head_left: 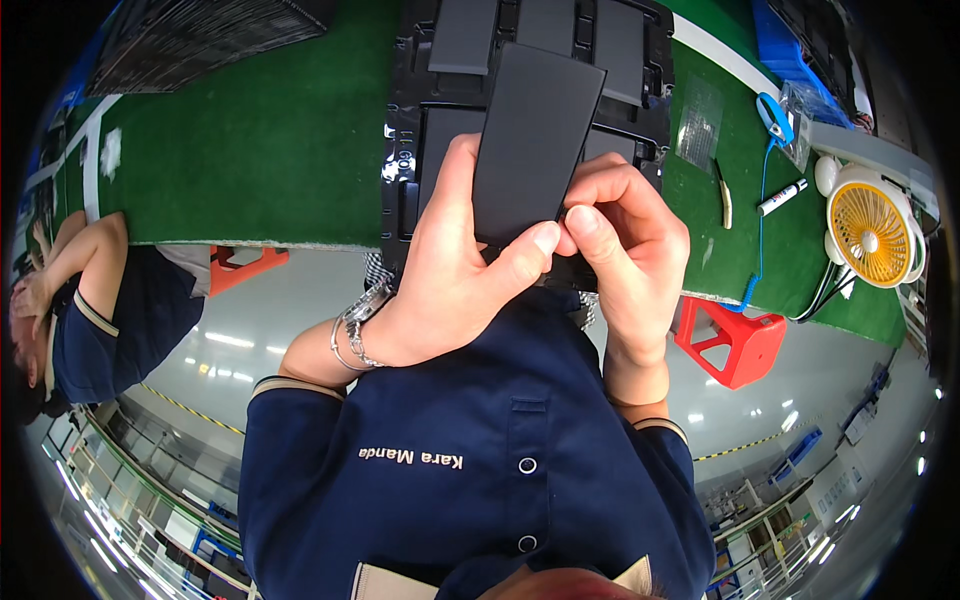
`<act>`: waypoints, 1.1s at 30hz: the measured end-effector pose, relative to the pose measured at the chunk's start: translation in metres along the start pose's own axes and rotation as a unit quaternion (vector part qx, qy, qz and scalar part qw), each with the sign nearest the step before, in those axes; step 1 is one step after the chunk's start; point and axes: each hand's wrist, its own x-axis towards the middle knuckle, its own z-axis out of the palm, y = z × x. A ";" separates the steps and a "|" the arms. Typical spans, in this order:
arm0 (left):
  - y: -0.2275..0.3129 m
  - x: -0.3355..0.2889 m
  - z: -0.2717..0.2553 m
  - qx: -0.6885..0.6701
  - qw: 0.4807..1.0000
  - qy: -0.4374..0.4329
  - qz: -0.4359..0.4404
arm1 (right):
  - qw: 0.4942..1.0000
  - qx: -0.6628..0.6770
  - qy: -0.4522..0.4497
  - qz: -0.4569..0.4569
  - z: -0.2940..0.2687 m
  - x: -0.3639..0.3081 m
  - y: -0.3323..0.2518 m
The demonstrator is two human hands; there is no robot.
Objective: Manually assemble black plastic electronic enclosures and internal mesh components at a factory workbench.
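The black slab (pixel 540 140) juts forward between left grip (pixel 455 265) and right grip (pixel 632 245).

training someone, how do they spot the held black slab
On the green table, find the black tray. Above it, the left hand holds a flat rectangular slab, the right hand at its near corner. Unlike the similar dark slabs lying in the tray, it is lifted.

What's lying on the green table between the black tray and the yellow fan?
In the head view, between the black tray and the yellow fan lie a clear plastic piece, a cream-handled tool, a blue cord and a white pen.
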 end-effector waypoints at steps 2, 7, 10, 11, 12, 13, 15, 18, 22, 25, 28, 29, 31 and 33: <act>0.004 0.000 -0.001 -0.012 0.999 -0.008 -0.028 | 1.000 -0.010 -0.002 0.000 0.000 0.000 -0.003; 0.003 0.001 0.000 0.028 1.000 -0.002 -0.011 | 1.000 -0.028 0.000 -0.001 0.000 0.001 -0.002; 0.005 0.001 0.000 0.013 0.999 0.004 -0.029 | 0.998 -0.055 0.011 -0.011 0.001 0.000 0.002; 0.007 0.000 0.001 0.000 0.999 0.008 -0.038 | 0.999 -0.041 0.001 -0.006 0.000 0.000 0.001; 0.007 0.001 -0.001 -0.028 0.998 -0.014 -0.055 | 1.000 -0.027 -0.009 0.000 -0.003 0.000 0.000; 0.008 0.002 -0.004 -0.057 0.995 -0.035 -0.072 | 1.000 -0.013 -0.019 0.006 -0.005 0.001 -0.001; 0.014 0.004 -0.002 -0.128 0.979 -0.060 -0.144 | 0.993 -0.019 0.059 -0.098 -0.007 0.011 0.005; 0.011 0.008 -0.006 -0.319 0.889 -0.161 -0.287 | 0.975 -0.156 0.065 -0.145 -0.019 0.018 0.004; -0.010 0.014 -0.014 -0.545 0.676 -0.253 -0.426 | 0.963 -0.209 0.086 -0.148 -0.016 0.020 0.002; -0.011 0.011 -0.014 -0.555 0.659 -0.255 -0.440 | 0.961 -0.235 0.085 -0.122 -0.010 0.018 0.000; -0.010 0.008 -0.012 -0.551 0.651 -0.235 -0.467 | 0.927 -0.316 0.092 -0.177 -0.001 0.022 -0.001; -0.013 0.006 -0.012 -0.561 0.642 -0.239 -0.465 | 0.914 -0.346 0.093 -0.192 0.001 0.022 -0.002; -0.016 0.004 -0.014 -0.581 0.623 -0.248 -0.461 | 0.909 -0.349 0.096 -0.205 0.004 0.024 -0.002; -0.016 0.004 -0.016 -0.577 0.629 -0.248 -0.458 | 0.915 -0.345 0.099 -0.186 0.007 0.024 -0.004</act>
